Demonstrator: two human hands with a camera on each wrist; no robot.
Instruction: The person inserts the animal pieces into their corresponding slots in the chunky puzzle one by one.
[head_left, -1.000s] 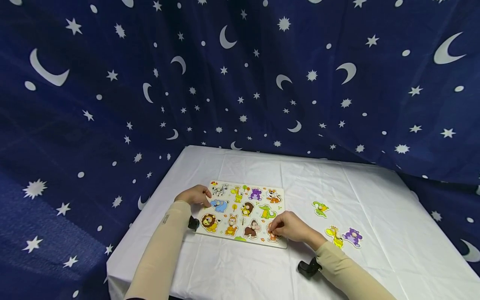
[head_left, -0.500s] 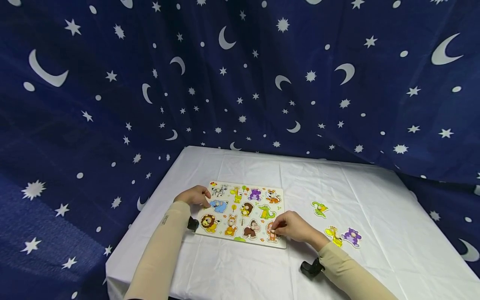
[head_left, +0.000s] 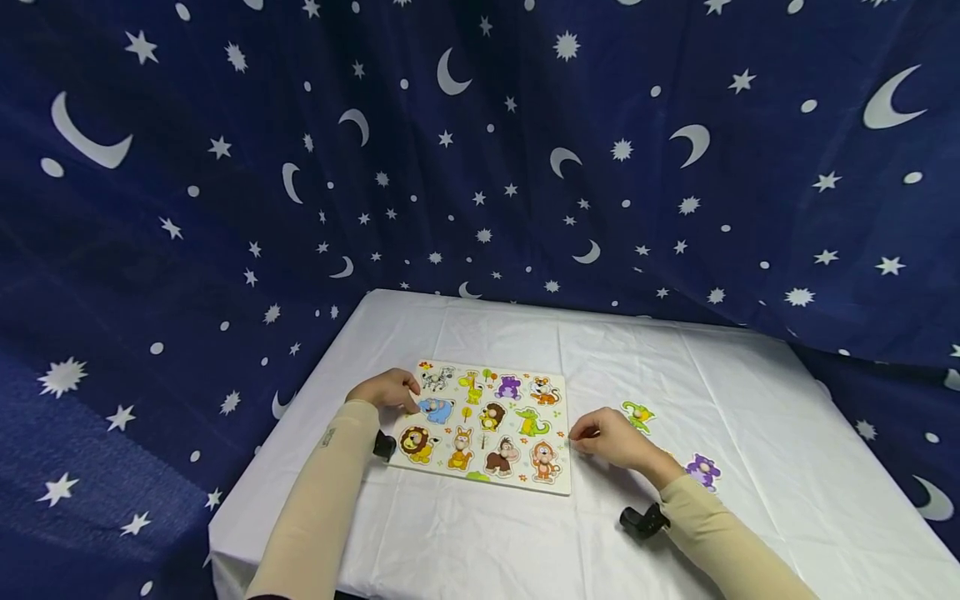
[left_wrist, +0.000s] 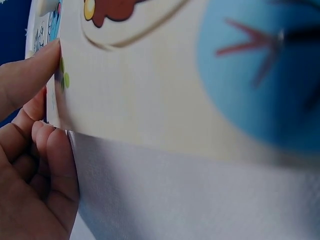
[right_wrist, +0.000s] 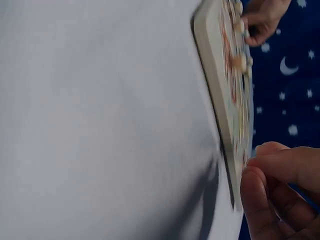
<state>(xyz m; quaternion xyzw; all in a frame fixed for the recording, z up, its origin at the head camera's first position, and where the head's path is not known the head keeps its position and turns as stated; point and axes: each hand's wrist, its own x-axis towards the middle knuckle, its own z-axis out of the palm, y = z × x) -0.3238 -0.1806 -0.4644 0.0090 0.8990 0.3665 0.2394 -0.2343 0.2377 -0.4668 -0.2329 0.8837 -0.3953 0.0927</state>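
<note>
A wooden animal peg puzzle board (head_left: 517, 487) lies on the white-covered table. My left hand (head_left: 386, 390) grips its left edge, and the left wrist view shows the thumb (left_wrist: 37, 70) over the top face with fingers at the rim. Just off the board's right edge is my right hand (head_left: 611, 437), fingers loosely bent with nothing held. A monkey piece (head_left: 545, 462) sits in the board's near right corner. Beside and beyond the right hand lie a green crocodile piece (head_left: 637, 417) and a purple hippo piece (head_left: 702, 472). A giraffe piece is mostly hidden behind the right wrist.
Lion (head_left: 417, 444), kangaroo (head_left: 460, 450) and gorilla (head_left: 502, 457) pieces fill the board's near row. A dark blue curtain (head_left: 525, 225) with moons and stars hangs behind the table. Each wrist carries a small black camera (head_left: 643, 521).
My right hand has let go of the monkey piece and moved right, off the board. It now covers most of the giraffe piece. The left hand keeps its grip on the board.
</note>
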